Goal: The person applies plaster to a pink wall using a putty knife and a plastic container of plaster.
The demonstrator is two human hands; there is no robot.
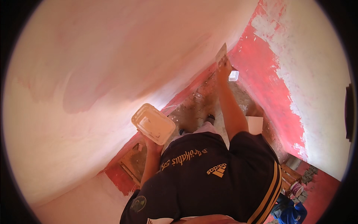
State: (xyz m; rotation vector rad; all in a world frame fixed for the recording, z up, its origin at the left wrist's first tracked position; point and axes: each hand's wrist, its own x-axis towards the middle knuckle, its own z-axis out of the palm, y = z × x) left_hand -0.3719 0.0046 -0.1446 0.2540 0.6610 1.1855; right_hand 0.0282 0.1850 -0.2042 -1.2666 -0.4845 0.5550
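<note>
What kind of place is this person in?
Probably a room being redecorated: the patchy wall is part red, part pale, with a ragged edge; the right hand holds a flat blade and the left hand a tub.

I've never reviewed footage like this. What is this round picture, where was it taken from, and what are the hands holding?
There's no machine here, just a person's two bare hands. The one picture comes from the left of two fisheye cameras worn on the head, looking down; that's why straight edges bend.

The left hand holds a pale rectangular tub. The right hand holds a thin flat blade near the corner between a pinkish wall and a patchy red and whitish wall.

On the dirty floor, beside the right arm, is a pale square-faced object. A small bucket shows at lower right.
</note>
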